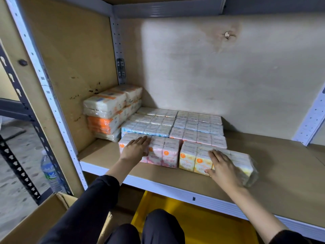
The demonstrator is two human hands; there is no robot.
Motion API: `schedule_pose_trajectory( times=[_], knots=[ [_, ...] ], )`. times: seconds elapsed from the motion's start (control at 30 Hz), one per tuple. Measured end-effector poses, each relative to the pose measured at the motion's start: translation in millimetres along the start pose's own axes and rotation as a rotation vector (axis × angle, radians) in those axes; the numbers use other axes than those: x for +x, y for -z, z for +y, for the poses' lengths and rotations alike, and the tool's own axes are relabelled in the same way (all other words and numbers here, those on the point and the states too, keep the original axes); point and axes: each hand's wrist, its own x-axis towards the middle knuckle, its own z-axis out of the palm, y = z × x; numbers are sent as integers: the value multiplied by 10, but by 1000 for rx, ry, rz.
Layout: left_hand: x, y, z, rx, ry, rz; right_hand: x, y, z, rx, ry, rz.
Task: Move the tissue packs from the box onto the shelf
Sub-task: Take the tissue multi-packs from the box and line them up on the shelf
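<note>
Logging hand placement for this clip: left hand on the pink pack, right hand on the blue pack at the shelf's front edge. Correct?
Not quite. In the head view the right hand rests on the yellow pack, not a blue one. The left hand is on the pink pack, as stated.

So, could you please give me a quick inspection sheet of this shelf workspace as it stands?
Surface: brown shelf board, stained back panel.
Job's things: pink tissue pack and yellow tissue pack at the front; more packs in rows behind; larger stacked packs in the left corner; cardboard box lower left.
Clutter: water bottle on the floor; yellow bin below.
Grippers: left hand flat on the pink pack; right hand flat on the yellow pack; no closed grip.
Cables: nothing seen.
Surroundings: metal shelving uprights.
</note>
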Motion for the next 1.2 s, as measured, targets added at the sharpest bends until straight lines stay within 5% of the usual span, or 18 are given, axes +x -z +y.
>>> schedule_pose_trajectory(
  times=[0.8,0.9,1.03,1.2],
  knots=[
    [188,55,-634,-88,-27,-149,326,-100,-562,2,18,16],
    [222,180,-629,-158,44,-190,429,53,-524,200,-24,28],
    [408,249,-455,-206,8,-44,739,172,-475,375,-134,50],
    [684,127,-222,-166,-24,-128,1037,59,-380,424,-231,-107]
  ],
)
